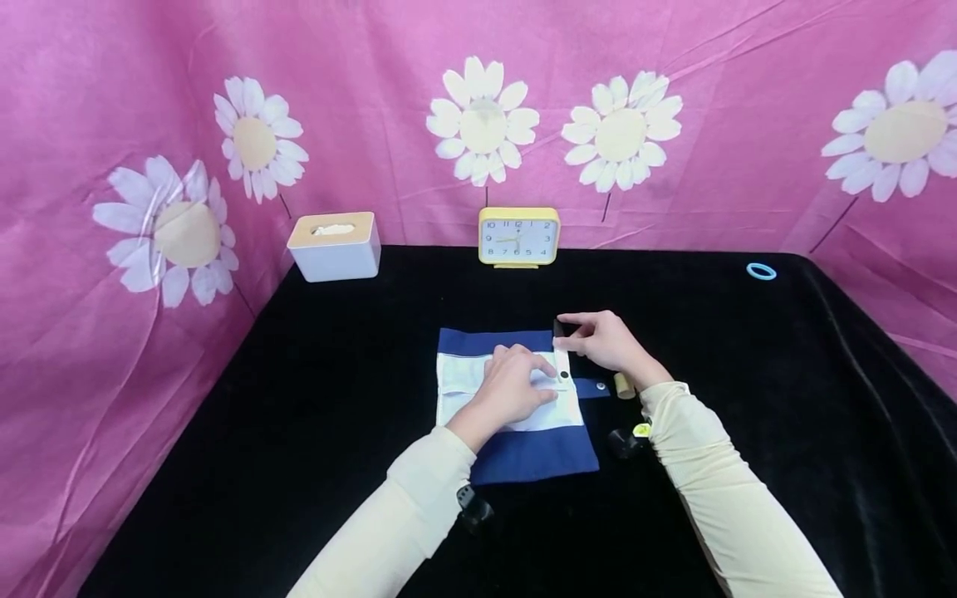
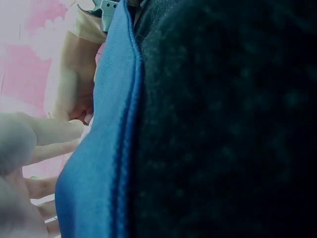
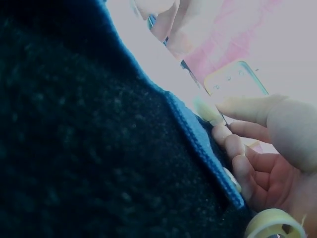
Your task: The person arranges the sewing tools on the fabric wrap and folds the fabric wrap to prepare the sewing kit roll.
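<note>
A navy-and-white cloth pouch [image 1: 534,455] lies flat on the black-covered table, a short blue strap [image 1: 586,388] with a metal snap sticking out at its right. My left hand [image 1: 510,386] rests on the white middle panel, fingers spread, thumb and forefinger near a slim black-and-white strip [image 1: 562,362]. That strip lies along the pouch's right side; my right hand [image 1: 601,340] pinches its dark upper end between thumb and fingers. In the right wrist view, the right hand [image 3: 277,148] is at the cloth's edge. The left wrist view shows blue cloth [image 2: 104,144] hiding part of the left fingers.
A small beige tape roll [image 1: 624,385] sits just right of the strap, near the right wrist. Farther back stand a tissue box [image 1: 336,256], a yellow clock [image 1: 519,237] and, at the far right, a light-blue ring [image 1: 761,272]. A pink flowered curtain hangs behind.
</note>
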Motion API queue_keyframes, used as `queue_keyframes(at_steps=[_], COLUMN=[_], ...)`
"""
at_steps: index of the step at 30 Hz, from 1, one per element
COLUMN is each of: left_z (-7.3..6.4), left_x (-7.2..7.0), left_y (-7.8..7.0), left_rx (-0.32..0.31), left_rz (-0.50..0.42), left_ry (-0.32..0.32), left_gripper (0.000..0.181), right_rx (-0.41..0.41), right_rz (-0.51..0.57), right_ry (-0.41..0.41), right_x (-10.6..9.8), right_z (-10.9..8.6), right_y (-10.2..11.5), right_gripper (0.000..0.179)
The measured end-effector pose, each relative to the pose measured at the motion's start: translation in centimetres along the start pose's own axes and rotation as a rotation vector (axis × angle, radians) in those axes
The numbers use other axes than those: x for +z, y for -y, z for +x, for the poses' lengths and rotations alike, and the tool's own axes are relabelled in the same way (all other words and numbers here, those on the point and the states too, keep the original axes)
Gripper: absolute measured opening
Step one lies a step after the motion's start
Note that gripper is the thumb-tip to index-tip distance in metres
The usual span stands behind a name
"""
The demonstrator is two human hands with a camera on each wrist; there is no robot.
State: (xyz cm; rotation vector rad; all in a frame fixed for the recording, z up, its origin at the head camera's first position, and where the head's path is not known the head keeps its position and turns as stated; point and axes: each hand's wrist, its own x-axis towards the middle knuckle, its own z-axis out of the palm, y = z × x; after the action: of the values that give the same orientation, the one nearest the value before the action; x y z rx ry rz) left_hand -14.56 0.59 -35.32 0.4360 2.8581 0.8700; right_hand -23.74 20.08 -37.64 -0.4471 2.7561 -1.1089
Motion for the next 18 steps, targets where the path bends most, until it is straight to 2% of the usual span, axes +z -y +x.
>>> queue_keyframes(at_steps=[5,15,18], left_z=[0.3,1.3,1.4], left_x=[0.5,1.1,1.4], left_y=[0.2,1.4,1.4], left_rx=[-0.025,-0.015,-0.013], left_rz=[0.017,0.005,0.018], left_ry=[-0.023,-0.108,-0.127], left_gripper=[0.022,0.012,0.011], right_rx=[0.011,0.042,0.040], right_rz=[0.002,0.002,0.004], right_ry=[-0.011,-0.027,-0.019], right_x=[0.1,0.4,0.4], right_z=[0.1,0.7,0.7], right_y=[0.0,0.4,0.3], right_gripper=[0.055,0.055,0.057])
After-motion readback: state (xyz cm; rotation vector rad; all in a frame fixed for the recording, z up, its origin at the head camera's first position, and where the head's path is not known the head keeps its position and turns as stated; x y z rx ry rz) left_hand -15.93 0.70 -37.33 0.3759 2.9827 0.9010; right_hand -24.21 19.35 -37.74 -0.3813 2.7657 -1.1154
